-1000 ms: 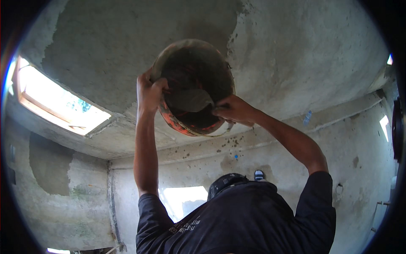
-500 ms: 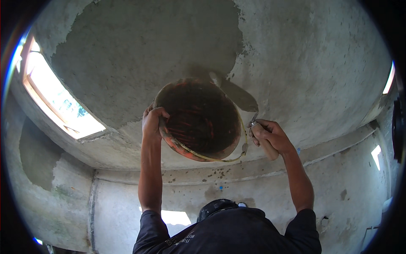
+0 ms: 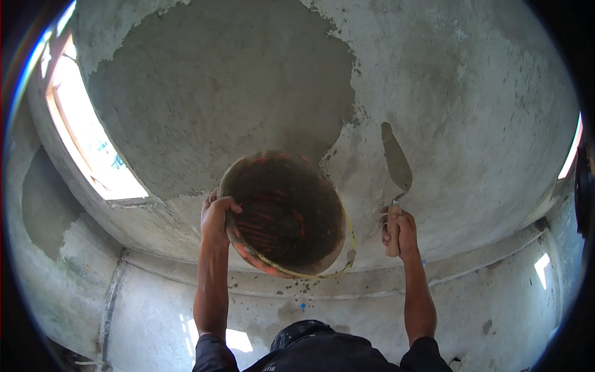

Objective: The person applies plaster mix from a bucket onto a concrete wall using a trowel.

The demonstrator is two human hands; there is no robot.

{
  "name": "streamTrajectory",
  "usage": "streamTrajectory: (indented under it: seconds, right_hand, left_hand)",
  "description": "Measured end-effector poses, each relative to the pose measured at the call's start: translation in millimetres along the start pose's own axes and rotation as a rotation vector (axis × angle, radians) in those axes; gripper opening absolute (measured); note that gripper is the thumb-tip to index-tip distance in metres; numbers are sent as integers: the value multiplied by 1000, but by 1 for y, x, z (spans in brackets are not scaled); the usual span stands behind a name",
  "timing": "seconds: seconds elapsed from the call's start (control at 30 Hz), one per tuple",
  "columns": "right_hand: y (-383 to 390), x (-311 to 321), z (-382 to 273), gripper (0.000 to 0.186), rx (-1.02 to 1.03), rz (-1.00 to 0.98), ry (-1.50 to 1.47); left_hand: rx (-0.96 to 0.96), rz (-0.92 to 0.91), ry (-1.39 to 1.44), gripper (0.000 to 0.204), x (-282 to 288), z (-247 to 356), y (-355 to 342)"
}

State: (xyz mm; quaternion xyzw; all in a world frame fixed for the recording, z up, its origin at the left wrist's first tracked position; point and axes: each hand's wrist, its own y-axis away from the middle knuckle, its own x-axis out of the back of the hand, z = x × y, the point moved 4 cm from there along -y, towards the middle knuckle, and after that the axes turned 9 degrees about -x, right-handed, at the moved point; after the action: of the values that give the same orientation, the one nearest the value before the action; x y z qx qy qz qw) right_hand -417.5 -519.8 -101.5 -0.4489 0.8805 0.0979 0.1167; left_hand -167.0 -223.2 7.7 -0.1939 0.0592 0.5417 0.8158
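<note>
My left hand (image 3: 217, 217) grips the rim of an orange-red bucket (image 3: 248, 253), its thumb hooked over the edge. The bucket's mouth faces up toward the view, and its dark inside carries streaks of orange and grey mortar. A yellowish cord handle (image 3: 352, 232) hangs along its right side. In my right hand (image 3: 403, 230) is a trowel (image 3: 397, 162), held by its wooden handle. The blade points away from me and looks coated with grey mortar. Trowel and bucket are apart.
A wall (image 3: 434, 80) of rough grey plaster curves across the view. On it spreads a darker, damp-looking plaster patch (image 3: 229, 80). A bright window opening (image 3: 93, 142) lies at the left. Below, a ledge (image 3: 372, 282) carries dark splatters.
The trowel has moved away from the bucket's right rim, up and to the right, and its blade has swung to point away from me. The bucket sits lower in view.
</note>
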Motion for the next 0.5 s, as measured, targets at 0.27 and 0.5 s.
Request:
streamTrajectory:
  seconds: [0.27, 0.5]
  right_hand:
    - [-31, -5, -42, 35, 148, 37, -225]
    - [-74, -30, -109, 30, 206, -16, -37]
  left_hand:
    - [7, 104, -64, 35, 15, 7, 18]
    - [-19, 217, -121, 34, 34, 19, 21]
